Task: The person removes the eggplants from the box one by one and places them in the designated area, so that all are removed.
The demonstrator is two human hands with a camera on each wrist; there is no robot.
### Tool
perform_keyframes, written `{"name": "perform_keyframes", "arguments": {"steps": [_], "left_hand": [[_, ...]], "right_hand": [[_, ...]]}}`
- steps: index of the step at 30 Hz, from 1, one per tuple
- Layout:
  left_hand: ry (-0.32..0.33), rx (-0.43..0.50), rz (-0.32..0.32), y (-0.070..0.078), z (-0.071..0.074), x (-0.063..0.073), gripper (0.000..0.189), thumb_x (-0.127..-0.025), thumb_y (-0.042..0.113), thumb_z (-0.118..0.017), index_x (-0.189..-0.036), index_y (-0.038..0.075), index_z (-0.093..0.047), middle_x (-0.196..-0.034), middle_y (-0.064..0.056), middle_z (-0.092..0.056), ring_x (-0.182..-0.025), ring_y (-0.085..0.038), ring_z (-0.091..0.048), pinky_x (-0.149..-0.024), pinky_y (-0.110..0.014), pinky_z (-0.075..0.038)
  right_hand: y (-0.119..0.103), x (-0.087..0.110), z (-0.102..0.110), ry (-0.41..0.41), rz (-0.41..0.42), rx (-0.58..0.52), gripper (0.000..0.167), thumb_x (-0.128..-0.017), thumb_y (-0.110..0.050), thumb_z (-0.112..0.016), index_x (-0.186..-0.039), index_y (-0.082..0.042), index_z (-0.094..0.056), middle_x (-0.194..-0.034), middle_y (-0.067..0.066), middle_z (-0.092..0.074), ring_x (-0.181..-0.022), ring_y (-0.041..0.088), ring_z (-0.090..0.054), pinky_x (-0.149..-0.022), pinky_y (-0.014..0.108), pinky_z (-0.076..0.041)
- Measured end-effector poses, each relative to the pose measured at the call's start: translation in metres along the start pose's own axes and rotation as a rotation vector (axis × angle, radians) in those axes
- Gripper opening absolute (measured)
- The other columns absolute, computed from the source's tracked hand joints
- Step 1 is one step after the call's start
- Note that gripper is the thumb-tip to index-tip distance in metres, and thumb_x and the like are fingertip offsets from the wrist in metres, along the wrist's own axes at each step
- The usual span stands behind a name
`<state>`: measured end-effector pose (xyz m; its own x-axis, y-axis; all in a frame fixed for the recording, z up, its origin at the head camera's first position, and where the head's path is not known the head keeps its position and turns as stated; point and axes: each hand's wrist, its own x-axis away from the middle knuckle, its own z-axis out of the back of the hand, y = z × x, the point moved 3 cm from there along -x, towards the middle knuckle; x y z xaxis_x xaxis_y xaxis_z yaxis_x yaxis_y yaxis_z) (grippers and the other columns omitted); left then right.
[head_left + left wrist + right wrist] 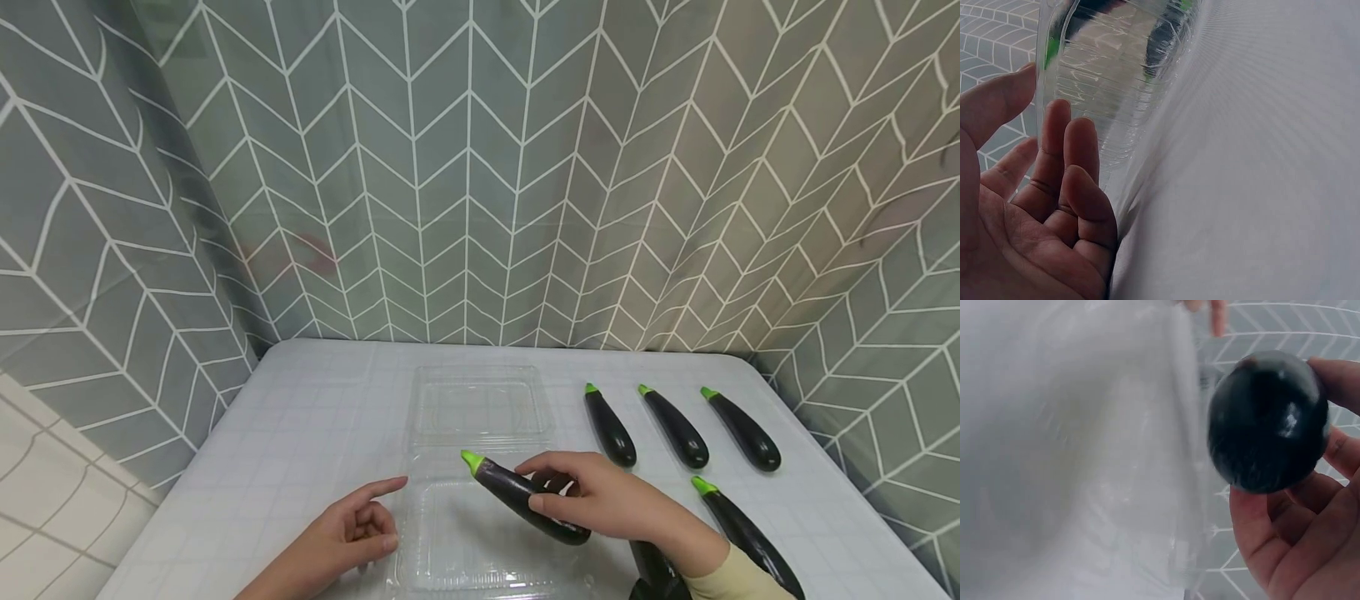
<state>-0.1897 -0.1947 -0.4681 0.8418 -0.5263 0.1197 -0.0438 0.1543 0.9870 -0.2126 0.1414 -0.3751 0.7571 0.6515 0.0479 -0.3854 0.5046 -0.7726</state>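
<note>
My right hand point(600, 496) grips a dark purple eggplant point(517, 497) with a bright green stem, thumb on the near side and fingers on the far side. It is held over the base of a clear plastic clamshell container point(420, 546), stem towards the upper left. In the right wrist view, the eggplant's rounded end point(1269, 425) faces the camera. My left hand point(348, 529) is at the container's left edge, index finger extended, the other fingers loosely bent. The left wrist view shows its fingers point(1079, 150) beside the clear wall; whether they touch it is unclear.
The container's lid point(480, 400) lies folded back behind the base. Several more eggplants point(675, 429) lie on the right of the white-covered table point(315, 400); one dark eggplant point(654, 567) is partly hidden under my right forearm. A grey chevron-patterned curtain point(487, 208) surrounds the table.
</note>
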Motion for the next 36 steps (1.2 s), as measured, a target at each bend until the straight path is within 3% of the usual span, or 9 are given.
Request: {"name": "perform_keyframes", "arguments": {"steps": [6, 14, 25, 36], "left_hand": [[-0.002, -0.004, -0.018, 0.0, 0.0, 0.0, 0.065, -0.097, 0.014, -0.064, -0.152, 0.001, -0.031, -0.098, -0.012, -0.064, -0.079, -0.011, -0.058, -0.072, -0.026, -0.05], [-0.008, 0.008, -0.024, -0.001, 0.0, 0.001, 0.066, -0.097, 0.013, -0.064, -0.153, 0.002, -0.03, -0.098, -0.013, -0.064, -0.079, -0.011, -0.058, -0.073, -0.025, -0.05], [-0.005, -0.003, -0.038, 0.002, -0.001, 0.001, 0.065, -0.098, 0.013, -0.063, -0.152, 0.0, -0.031, -0.098, -0.011, -0.064, -0.08, -0.01, -0.058, -0.073, -0.025, -0.05], [0.005, -0.018, -0.004, 0.001, 0.0, 0.001, 0.065, -0.098, 0.015, -0.064, -0.153, 0.003, -0.031, -0.099, -0.012, -0.064, -0.081, -0.011, -0.057, -0.074, -0.025, -0.05]], "right_hand": [[-0.002, 0.013, 0.014, 0.05, -0.012, 0.003, 0.033, -0.098, -0.037, -0.063, -0.128, -0.026, -0.062, -0.099, -0.005, -0.067, -0.086, 0.014, -0.065, -0.069, 0.03, -0.053], [0.012, 0.028, 0.027, 0.124, -0.055, 0.033, 0.033, -0.098, -0.037, -0.063, -0.129, -0.025, -0.062, -0.11, -0.003, -0.065, -0.095, 0.014, -0.063, -0.073, 0.03, -0.053], [0.022, 0.045, 0.038, 0.189, -0.096, 0.031, 0.035, -0.098, -0.033, -0.064, -0.13, -0.018, -0.061, -0.11, -0.002, -0.065, -0.096, 0.013, -0.062, -0.074, 0.029, -0.051], [0.036, 0.064, 0.05, 0.247, -0.195, -0.022, 0.043, -0.097, -0.032, -0.064, -0.135, -0.013, -0.058, -0.112, 0.003, -0.065, -0.095, 0.017, -0.062, -0.07, 0.03, -0.052]]}}
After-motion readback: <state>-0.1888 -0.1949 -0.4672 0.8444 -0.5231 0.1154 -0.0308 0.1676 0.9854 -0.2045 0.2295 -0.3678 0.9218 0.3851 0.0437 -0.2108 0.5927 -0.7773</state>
